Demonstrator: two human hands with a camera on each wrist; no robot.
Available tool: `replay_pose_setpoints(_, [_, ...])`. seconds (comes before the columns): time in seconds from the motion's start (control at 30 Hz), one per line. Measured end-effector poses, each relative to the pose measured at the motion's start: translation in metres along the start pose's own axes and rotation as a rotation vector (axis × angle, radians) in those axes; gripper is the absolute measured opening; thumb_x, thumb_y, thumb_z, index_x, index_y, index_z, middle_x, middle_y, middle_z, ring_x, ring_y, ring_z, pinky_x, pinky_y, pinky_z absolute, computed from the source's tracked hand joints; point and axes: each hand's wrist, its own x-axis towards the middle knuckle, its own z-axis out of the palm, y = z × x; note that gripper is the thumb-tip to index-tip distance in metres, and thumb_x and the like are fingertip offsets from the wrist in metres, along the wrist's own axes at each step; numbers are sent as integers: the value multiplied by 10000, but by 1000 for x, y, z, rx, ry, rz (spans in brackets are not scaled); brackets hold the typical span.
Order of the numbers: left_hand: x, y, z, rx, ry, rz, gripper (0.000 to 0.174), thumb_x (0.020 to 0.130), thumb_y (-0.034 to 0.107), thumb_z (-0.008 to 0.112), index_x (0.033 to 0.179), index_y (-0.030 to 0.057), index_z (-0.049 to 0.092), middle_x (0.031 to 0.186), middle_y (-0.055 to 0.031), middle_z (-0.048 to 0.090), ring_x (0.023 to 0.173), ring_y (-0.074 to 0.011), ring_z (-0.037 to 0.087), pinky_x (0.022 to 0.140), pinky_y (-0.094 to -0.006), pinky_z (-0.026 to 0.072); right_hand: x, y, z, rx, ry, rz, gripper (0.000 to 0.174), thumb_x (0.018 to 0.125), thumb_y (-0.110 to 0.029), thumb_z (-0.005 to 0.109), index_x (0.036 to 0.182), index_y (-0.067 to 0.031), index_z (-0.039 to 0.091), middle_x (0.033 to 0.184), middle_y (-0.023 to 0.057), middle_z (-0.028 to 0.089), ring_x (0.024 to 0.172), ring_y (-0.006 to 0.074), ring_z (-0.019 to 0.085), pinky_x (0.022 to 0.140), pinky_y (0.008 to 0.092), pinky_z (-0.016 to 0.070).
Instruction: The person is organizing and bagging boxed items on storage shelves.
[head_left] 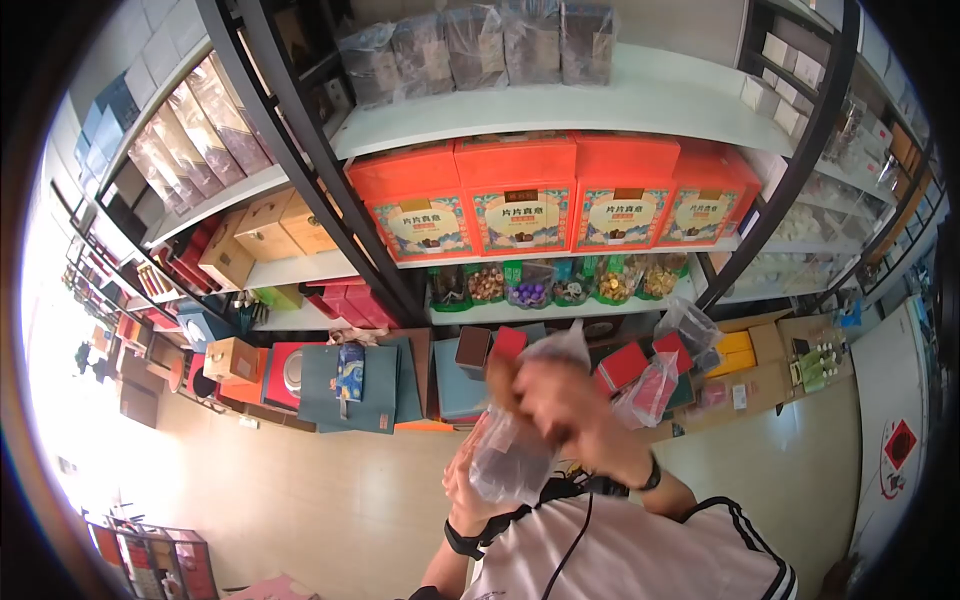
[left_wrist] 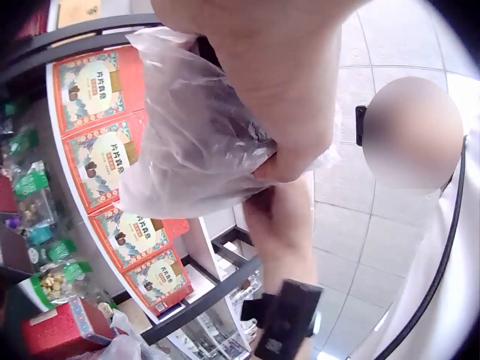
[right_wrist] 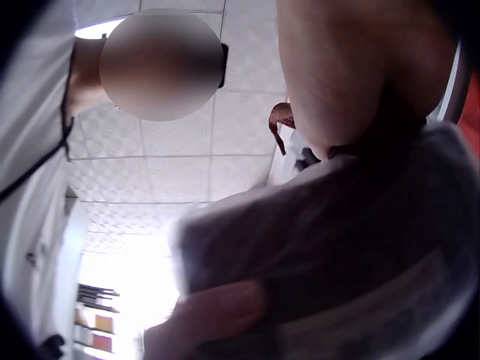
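Note:
A clear plastic bag (head_left: 512,462) with a dark, box-like thing inside hangs before the person's chest. The left hand (head_left: 465,487) holds the bag from the side. Its finger lies along the wrapped surface in the right wrist view. Across the upper end, the right hand (head_left: 572,405), blurred, has curled fingers gripping the plastic, some of which sticks up beyond the knuckles. Beside these fingers shows a blurred brown thing (head_left: 503,385), its kind unclear. The left wrist view shows the cloudy, wrinkled bag (left_wrist: 195,127) from below, with both hands close together on it.
Shelves ahead carry orange-red gift boxes (head_left: 520,205), with bags of wrapped sweets (head_left: 530,285) below. On the low counter lie dark green folders (head_left: 345,385), a small wooden box (head_left: 232,360), red boxes (head_left: 622,368) and loose plastic bags (head_left: 650,390). Black shelf posts (head_left: 775,200) rise at both sides.

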Motion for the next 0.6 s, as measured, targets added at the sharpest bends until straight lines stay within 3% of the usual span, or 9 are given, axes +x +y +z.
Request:
replay_pose_setpoints(0.07, [-55,-51,-2,55,-140,-79,808,626,322,919,1238,-67,562,1199,-255,658,1065,-401,675,901,-428,552,-20,-26,23,-38,-240,-241,379,789,-55,709,1155,-3,625,1270,159,607,1299,349,538,1091,478,434])
replay_pose_setpoints(0.13, [-46,-53,-4,6,-144,-94,861,617,356,922,1261,-70,541,1155,-239,666,1048,-388,675,902,-434,546,-75,12,91,179,-227,-107,361,800,-24,678,1155,14,623,1276,161,603,1308,353,530,1102,469,431])
replay_pose_setpoints(0.23, [-26,-18,-2,65,23,-102,976,528,433,945,1259,-57,523,1160,-245,672,1035,-357,690,883,-423,556,-4,-7,-7,-100,-95,-12,422,790,-25,662,1208,-18,606,1339,174,568,1309,356,522,1048,419,465])
replay_pose_setpoints(0.3, [-18,-19,4,-56,49,-93,984,496,444,953,1241,-43,535,1170,-239,674,1015,-344,700,853,-408,567,2,12,-18,-51,229,312,427,751,46,643,1173,-21,616,1326,184,575,1293,369,531,1048,433,464])
replay_pose_setpoints(0.37, [-20,-23,6,-41,40,-235,936,486,422,959,1206,-18,553,1147,-205,688,942,-303,712,774,-376,579,-14,0,9,-58,82,107,449,713,113,627,1142,-21,621,1320,183,576,1292,353,537,1057,442,467])
replay_pose_setpoints(0.43, [-21,-27,11,0,41,-223,810,644,379,899,1251,-27,549,1097,-175,700,899,-269,706,784,-357,573,-27,-20,34,-100,-46,-174,333,794,-4,678,1125,-21,658,1293,149,608,1260,322,574,1041,402,479])
replay_pose_setpoints(0.5, [-66,-70,14,-498,36,-684,685,773,275,785,1321,-35,515,1237,-176,617,1088,-235,625,931,-366,518,-31,-18,39,-275,-115,-336,309,857,-78,633,1160,-25,658,1313,146,604,1288,307,558,1064,406,479])
replay_pose_setpoints(0.53, [-78,-79,11,-741,35,-919,624,838,222,728,1356,-39,498,1307,-176,576,1183,-218,585,1005,-371,490,-32,1,43,-179,9,-202,351,821,-96,670,1160,-8,652,1326,150,596,1298,334,543,1071,435,464])
replay_pose_setpoints(0.6, [-13,-17,21,-929,217,-751,660,814,144,693,1394,-34,435,1333,-154,549,1205,-248,572,1014,-368,481,-15,18,17,-264,230,-14,400,812,-77,684,1198,7,626,1349,161,577,1326,364,509,1087,463,437])
